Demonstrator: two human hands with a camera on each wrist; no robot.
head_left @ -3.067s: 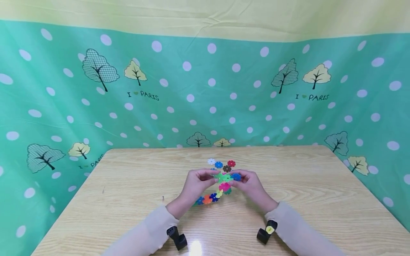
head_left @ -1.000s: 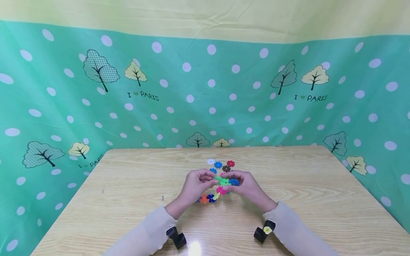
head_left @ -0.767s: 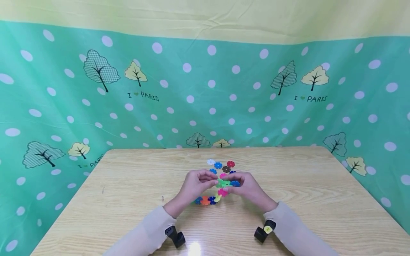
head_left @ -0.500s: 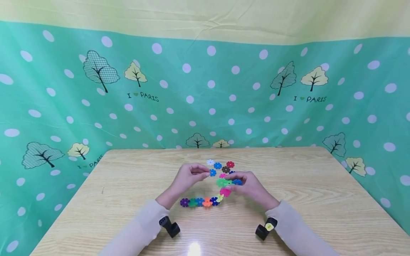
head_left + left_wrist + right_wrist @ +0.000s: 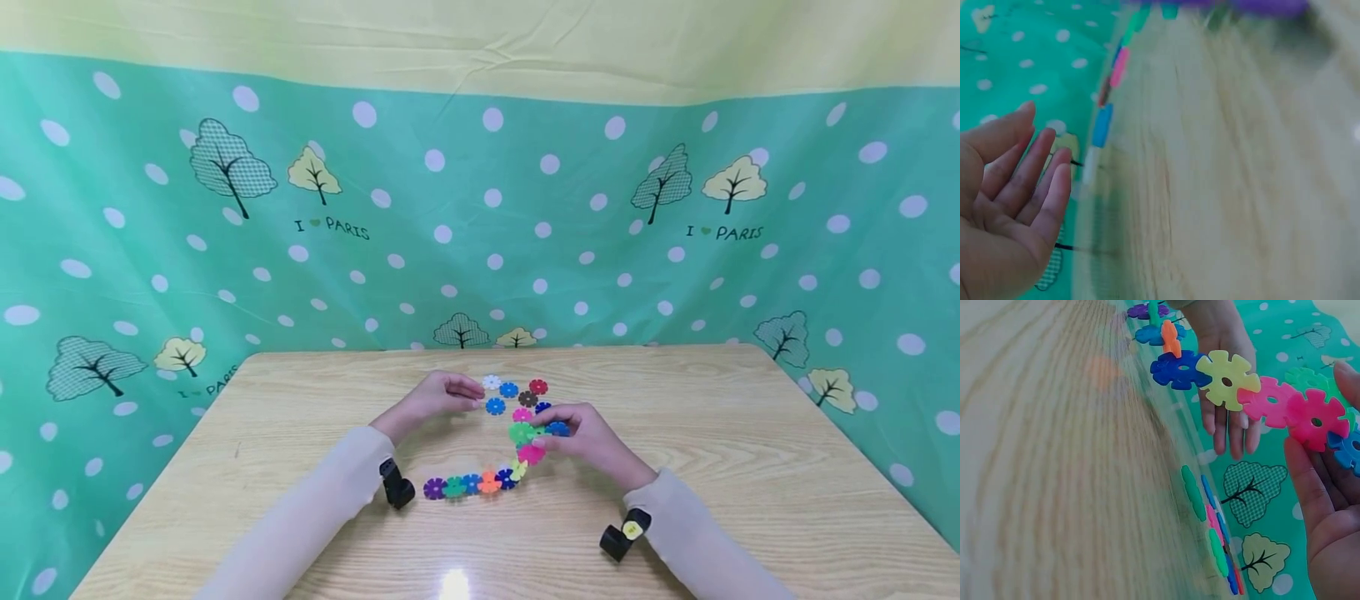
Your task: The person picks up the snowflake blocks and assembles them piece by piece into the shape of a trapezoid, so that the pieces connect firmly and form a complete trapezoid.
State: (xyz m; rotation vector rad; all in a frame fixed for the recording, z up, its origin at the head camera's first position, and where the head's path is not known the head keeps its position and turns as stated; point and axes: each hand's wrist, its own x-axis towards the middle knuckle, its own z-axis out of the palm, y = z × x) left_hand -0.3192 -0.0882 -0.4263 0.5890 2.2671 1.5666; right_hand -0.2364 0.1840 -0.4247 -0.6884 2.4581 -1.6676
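My right hand point(image 5: 588, 437) pinches a chain of interlocking snowflake discs point(image 5: 489, 482) near its green and pink pieces. In the right wrist view, the chain's yellow disc point(image 5: 1215, 370) sits between dark blue and pink ones, with a purple disc at the far end. My left hand point(image 5: 435, 396) holds nothing and hovers by the loose white disc point(image 5: 491, 382) and a loose blue disc point(image 5: 495, 406). In the left wrist view, that hand's fingers point(image 5: 1022, 181) are relaxed, palm visible. Whether it touches a disc cannot be told.
More loose discs lie at the table's back middle: a blue disc point(image 5: 509, 389), a red disc point(image 5: 537, 387), a brown disc point(image 5: 528, 399) and a pink disc point(image 5: 522, 414). A polka-dot curtain point(image 5: 495, 250) hangs behind the wooden table point(image 5: 300, 433).
My left hand has let go of the green part of the chain and moved left and away toward the loose discs. The right hand keeps its hold; the chain's purple end has come into view.
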